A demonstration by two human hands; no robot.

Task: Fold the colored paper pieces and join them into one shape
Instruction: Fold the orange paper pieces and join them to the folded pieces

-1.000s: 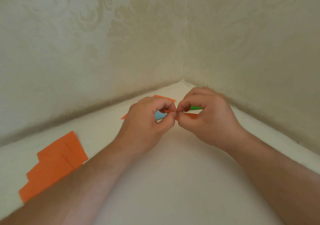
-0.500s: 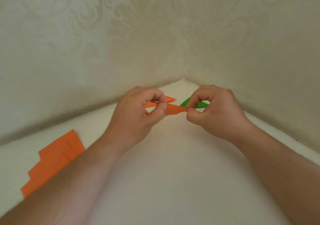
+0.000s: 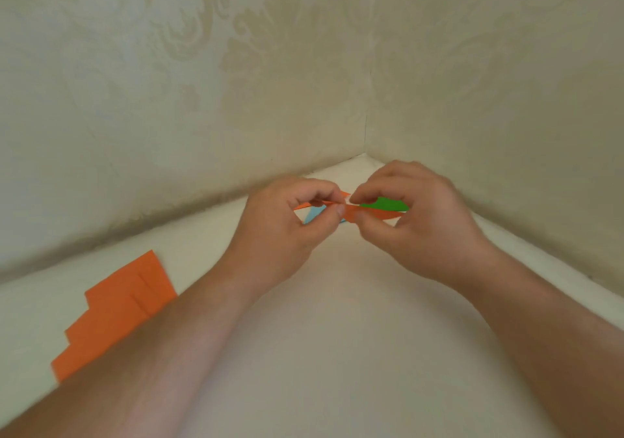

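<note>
A narrow folded orange paper piece [image 3: 378, 215] is held a little above the white surface near the corner. My left hand [image 3: 287, 228] pinches its left end between thumb and forefinger. My right hand [image 3: 418, 224] pinches the same piece just to the right, fingers curled over it. Behind my hands lie a green paper piece [image 3: 388, 203], a light blue piece [image 3: 314, 215] and another thin orange piece [image 3: 304, 206], all partly hidden by my fingers.
A stack of flat orange paper sheets [image 3: 118, 312] lies on the white surface [image 3: 337, 336] at the left, partly under my left forearm. Two patterned cream walls [image 3: 236, 83] meet in a corner right behind the hands.
My hands first drew apart, stretching out the orange piece. Now the right hand has come back close to the left and grips the piece near its left end.
</note>
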